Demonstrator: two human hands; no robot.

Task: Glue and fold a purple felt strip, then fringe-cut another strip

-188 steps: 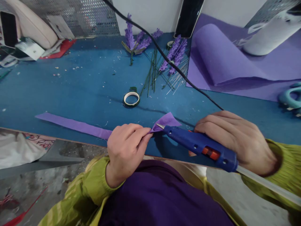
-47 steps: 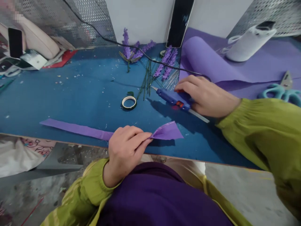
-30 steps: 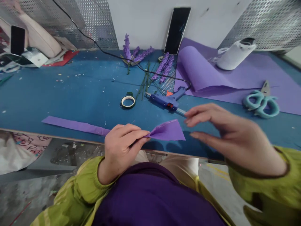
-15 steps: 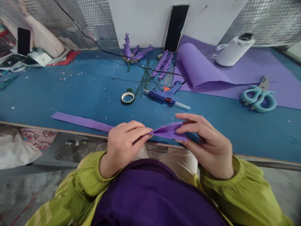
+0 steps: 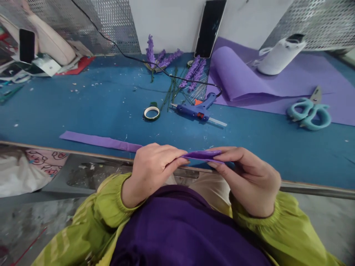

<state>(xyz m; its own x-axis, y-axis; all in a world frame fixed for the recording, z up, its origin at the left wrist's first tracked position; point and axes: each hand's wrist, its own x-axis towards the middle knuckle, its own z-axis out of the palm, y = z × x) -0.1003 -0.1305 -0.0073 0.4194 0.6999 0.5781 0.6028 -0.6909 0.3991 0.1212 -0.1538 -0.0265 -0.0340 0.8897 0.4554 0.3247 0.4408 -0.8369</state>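
A long purple paper strip (image 5: 97, 140) lies along the near edge of the blue table (image 5: 83, 107); its right end is folded into a flat point (image 5: 203, 155). My left hand (image 5: 154, 168) pinches the strip where the fold begins. My right hand (image 5: 246, 177) pinches the folded tip from the right, thumb on top. Both hands hover at the table's front edge. A blue glue gun (image 5: 195, 110) lies on the table beyond them, apart from my hands, its black cord (image 5: 124, 55) running to the back left.
A tape roll (image 5: 151, 113) lies left of the glue gun. Purple paper flowers (image 5: 191, 72) and green wires (image 5: 173, 90) lie behind it. A purple sheet roll (image 5: 244, 79), teal scissors (image 5: 309, 111), a white bottle (image 5: 280, 55) and a leaning phone (image 5: 210, 27) stand at the back right. Clutter (image 5: 41, 55) fills the back left.
My right hand set the glue gun down on the table, came back to the folded end and now pinches it. The fold has been pressed flatter. My left hand kept its grip.
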